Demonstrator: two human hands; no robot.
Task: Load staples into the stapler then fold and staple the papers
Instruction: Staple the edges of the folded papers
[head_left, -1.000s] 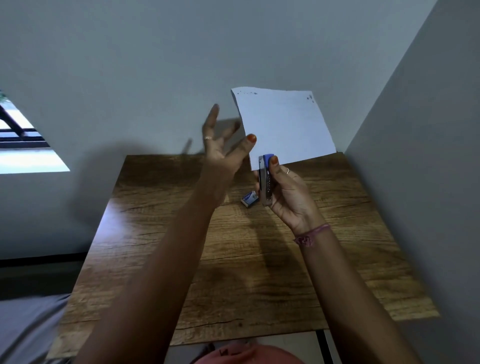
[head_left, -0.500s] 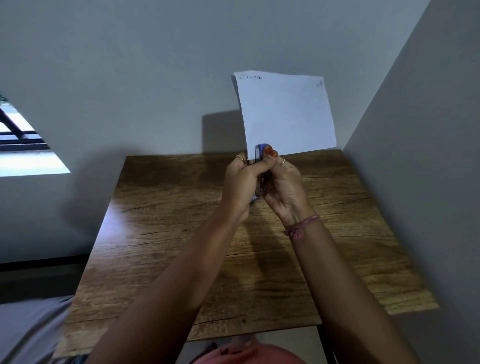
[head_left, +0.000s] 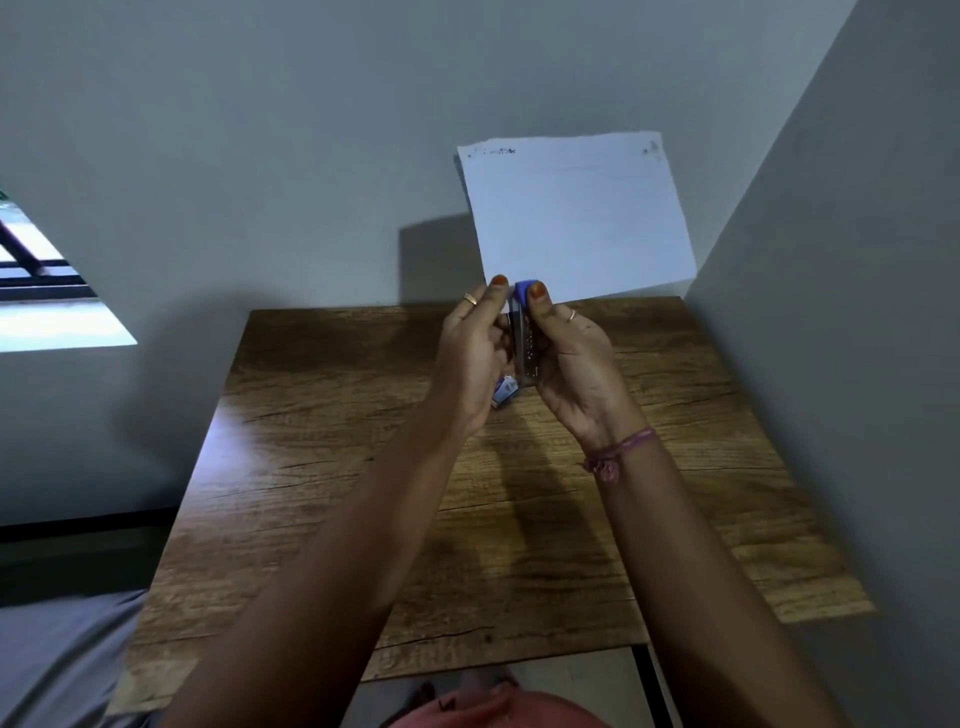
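Under my arms stands a square wooden desk (head_left: 322, 519) with a dark brown grain and long cracks, pushed into the corner of two grey walls. A small blue and white staple box (head_left: 503, 391) lies on it toward the far edge, partly hidden behind my left wrist.

Above the bench (head_left: 322, 519), the stapler (head_left: 522, 332) sits between the left hand (head_left: 475, 358) at nine o'clock and right hand (head_left: 576, 364) at three. The papers (head_left: 576, 218) rise at twelve; a small box (head_left: 504, 389) lies on the bench below.
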